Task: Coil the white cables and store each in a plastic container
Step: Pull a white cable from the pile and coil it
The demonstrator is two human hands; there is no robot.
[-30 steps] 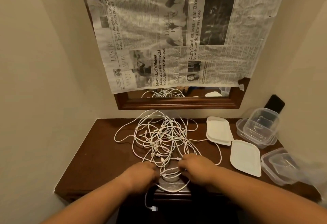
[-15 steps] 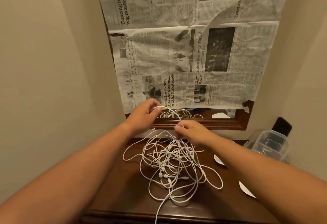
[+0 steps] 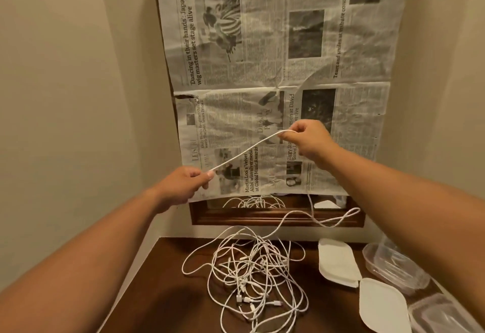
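A dark wooden desk (image 3: 162,306) carries a loose tangle of white cables (image 3: 252,280), with several connector plugs (image 3: 244,299) showing near its middle. To the right of the tangle lie two white lids, a nearer lid (image 3: 380,303) and a farther lid (image 3: 338,261), which meet at their corners. Farther right of the tangle stand clear plastic containers, a nearer container (image 3: 446,317) at the desk's edge and a farther container (image 3: 393,267), which is partly hidden by the person's right forearm.

Both hands are raised above the tangle. The left hand (image 3: 181,185), up and to the left of the tangle, pinches one white cable (image 3: 246,148) between thumb and fingertips. The right hand (image 3: 307,141), higher and to the right of the tangle, pinches the same cable with curled fingers. The stretch between the two hands runs nearly straight and slopes up toward the right hand. From the right hand the cable drops, loops out to the right and runs back down into the tangle.

Behind the tangle a brown mirror frame (image 3: 275,218) hangs on the wall, and its exposed strip of glass reflects the cables. Above that, sheets of newspaper (image 3: 262,43) cover the rest of the mirror.
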